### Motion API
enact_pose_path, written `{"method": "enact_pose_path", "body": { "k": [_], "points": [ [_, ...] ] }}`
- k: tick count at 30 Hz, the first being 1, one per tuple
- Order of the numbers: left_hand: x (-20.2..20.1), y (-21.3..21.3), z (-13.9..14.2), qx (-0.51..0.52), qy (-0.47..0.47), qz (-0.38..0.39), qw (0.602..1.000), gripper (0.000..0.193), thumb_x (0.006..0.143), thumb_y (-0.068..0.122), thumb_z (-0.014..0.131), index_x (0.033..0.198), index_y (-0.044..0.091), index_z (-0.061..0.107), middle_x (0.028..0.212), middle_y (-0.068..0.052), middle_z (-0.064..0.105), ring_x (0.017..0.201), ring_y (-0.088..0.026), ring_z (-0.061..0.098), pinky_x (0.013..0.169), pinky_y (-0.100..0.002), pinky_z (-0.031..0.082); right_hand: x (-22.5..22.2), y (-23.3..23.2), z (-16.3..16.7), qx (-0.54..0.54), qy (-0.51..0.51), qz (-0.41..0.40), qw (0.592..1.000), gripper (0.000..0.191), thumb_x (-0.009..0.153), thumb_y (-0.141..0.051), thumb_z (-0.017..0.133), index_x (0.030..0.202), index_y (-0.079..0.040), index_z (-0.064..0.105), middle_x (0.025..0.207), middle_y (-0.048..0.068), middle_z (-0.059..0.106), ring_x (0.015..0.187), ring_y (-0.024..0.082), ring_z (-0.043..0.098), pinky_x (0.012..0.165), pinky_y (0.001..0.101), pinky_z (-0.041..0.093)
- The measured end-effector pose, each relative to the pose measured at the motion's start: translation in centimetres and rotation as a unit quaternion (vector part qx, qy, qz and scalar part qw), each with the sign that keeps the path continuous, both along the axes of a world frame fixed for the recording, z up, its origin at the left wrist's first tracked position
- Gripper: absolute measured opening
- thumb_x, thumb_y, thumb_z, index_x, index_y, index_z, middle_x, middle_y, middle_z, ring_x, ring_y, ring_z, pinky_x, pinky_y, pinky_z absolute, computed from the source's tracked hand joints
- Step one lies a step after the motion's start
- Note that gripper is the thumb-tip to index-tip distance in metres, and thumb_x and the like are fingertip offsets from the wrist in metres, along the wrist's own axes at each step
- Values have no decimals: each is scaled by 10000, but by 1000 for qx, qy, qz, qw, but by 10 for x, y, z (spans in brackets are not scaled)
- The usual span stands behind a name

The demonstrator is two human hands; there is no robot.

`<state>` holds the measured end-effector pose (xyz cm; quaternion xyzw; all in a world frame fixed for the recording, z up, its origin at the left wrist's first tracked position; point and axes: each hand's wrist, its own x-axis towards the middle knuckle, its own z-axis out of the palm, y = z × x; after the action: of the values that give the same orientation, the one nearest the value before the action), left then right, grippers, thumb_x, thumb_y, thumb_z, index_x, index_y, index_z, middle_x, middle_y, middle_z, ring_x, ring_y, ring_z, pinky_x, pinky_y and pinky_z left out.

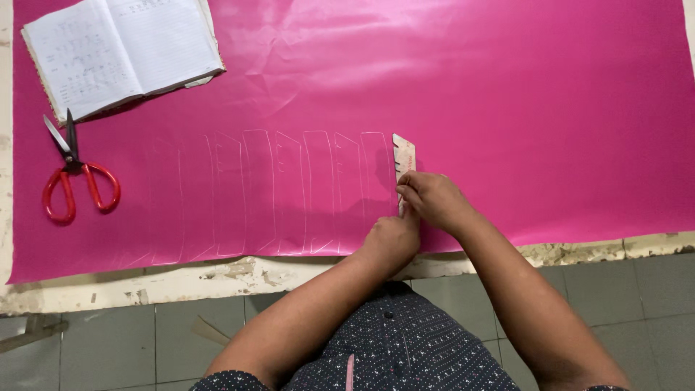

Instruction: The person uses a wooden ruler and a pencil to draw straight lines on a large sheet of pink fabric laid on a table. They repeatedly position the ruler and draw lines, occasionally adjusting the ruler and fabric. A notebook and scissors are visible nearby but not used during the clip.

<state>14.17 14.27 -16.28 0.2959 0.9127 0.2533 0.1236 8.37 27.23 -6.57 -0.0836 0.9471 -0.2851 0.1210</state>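
**Two hands on a pattern piece**

A pale notched card pattern piece (403,165) lay on the shiny pink cloth (507,108), next to a row of white chalk outlines (289,192). The right hand (433,199) pressed it down with bent fingers. The left hand (391,239) was closed by its lower end; what it gripped was hidden. Red-handled scissors (72,181) and an open notebook (123,51) lay far left.

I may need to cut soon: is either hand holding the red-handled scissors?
No: the scissors lie untouched at the far left of the pink fabric, while both hands press a notched template.
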Motion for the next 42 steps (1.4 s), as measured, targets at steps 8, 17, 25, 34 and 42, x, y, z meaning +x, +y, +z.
{"method": "enact_pose_path", "body": {
  "k": [8,17,25,34,42],
  "points": [
    [-7,-11,37,-62,243,-28,968,540,907,165,498,1334,-162,546,1418,-310,531,1260,-414,533,1064,-578,382,-26,-2,4,-38,134,-19,990,198,963,-237,675,1028,-67,755,914,130,758,798,310,741,713,420,581],
    [-12,-17,48,-81,205,-70,973,482,910,188,529,1282,-112,594,1410,-298,509,1313,-456,500,1140,-645,316,-28,-1,4,1,107,-19,994,198,973,-247,674,1027,-72,751,887,125,759,792,312,741,719,426,583],
    [-12,-19,52,-68,222,-47,972,498,892,183,543,1284,-118,604,1437,-310,495,1315,-424,506,1127,-631,337,-35,-2,-2,-19,139,-32,990,209,973,-252,672,1034,-68,752,900,132,758,817,316,734,713,426,574],
    [-11,-21,44,-41,246,-31,968,418,911,177,543,1237,-60,655,1401,-265,553,1306,-400,534,1118,-641,357,-46,-2,-7,-3,107,-45,993,232,994,-267,638,1054,-63,730,914,118,763,833,305,744,724,423,575],
    [-12,-22,41,-56,190,-49,979,329,923,176,549,1167,11,696,1338,-213,585,1355,-381,510,1150,-643,315,-58,-5,-12,-24,174,-48,983,211,998,-240,665,1056,-51,738,936,149,751,824,318,733,713,420,571]
  ]
}}
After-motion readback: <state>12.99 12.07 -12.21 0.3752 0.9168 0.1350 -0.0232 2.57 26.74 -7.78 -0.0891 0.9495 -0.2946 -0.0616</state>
